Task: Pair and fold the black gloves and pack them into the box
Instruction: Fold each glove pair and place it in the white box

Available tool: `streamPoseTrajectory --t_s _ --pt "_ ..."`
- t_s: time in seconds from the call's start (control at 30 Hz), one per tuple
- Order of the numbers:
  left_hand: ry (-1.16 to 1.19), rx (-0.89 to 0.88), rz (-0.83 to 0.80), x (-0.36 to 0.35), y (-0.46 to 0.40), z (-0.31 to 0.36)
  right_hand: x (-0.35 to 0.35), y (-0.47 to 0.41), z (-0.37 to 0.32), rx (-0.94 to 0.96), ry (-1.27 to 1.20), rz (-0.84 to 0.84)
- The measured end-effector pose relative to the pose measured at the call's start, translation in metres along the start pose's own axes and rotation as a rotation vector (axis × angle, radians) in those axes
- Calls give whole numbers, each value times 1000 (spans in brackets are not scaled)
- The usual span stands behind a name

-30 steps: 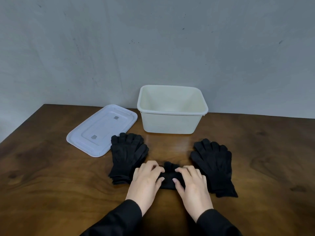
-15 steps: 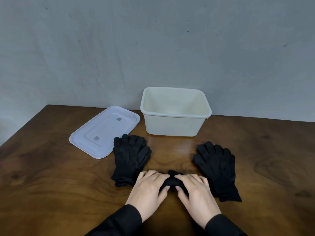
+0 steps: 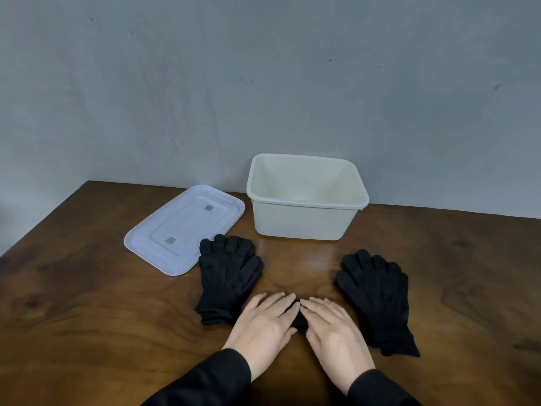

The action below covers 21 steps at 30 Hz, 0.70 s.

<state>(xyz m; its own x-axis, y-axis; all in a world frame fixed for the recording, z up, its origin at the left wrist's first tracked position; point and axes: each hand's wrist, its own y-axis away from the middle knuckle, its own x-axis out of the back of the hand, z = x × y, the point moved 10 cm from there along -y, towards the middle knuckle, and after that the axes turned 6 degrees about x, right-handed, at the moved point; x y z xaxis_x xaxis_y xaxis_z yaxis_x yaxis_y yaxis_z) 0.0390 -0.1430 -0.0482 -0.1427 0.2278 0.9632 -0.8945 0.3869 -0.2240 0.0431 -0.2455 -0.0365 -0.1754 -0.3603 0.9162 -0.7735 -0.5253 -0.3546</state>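
Observation:
A small folded black glove bundle [image 3: 299,320] lies on the table near me, almost covered by both hands. My left hand [image 3: 265,323] and my right hand [image 3: 332,328] press flat on it, fingers straight, fingertips meeting in the middle. A stack of black gloves [image 3: 227,273] lies to the left, fingers pointing away from me. Another stack of black gloves [image 3: 377,294] lies to the right. Behind them stands the cream box [image 3: 304,221], open on top, with nothing visible inside.
The white lid [image 3: 184,230] of the box lies flat at the left of the box, its near corner beside the left glove stack. The brown wooden table [image 3: 87,303] ends at a grey wall just behind the box.
Both hands have flattened and come together over the folded bundle, which now shows only a sliver between them. The view has shifted slightly.

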Motion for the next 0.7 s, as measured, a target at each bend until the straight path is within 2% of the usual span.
streamPoseTrajectory --t_s 0.3,0.43,0.5,0.57,0.63,0.7 --pt "72 53 17 2 -18 2 -2 -4 4 -44 -64 -103" --pt "161 27 97 55 -19 -13 38 -27 3 -11 -121 -40" --pt "247 104 198 89 -14 -50 72 -49 11 -29 -117 31" --pt "323 296 265 99 -7 -112 109 -79 24 -90 -156 103" --pt "301 436 209 84 -4 -160 140 -117 35 -140 -179 129" --pt "255 458 143 64 -9 -189 155 -162 47 -151 -177 139"
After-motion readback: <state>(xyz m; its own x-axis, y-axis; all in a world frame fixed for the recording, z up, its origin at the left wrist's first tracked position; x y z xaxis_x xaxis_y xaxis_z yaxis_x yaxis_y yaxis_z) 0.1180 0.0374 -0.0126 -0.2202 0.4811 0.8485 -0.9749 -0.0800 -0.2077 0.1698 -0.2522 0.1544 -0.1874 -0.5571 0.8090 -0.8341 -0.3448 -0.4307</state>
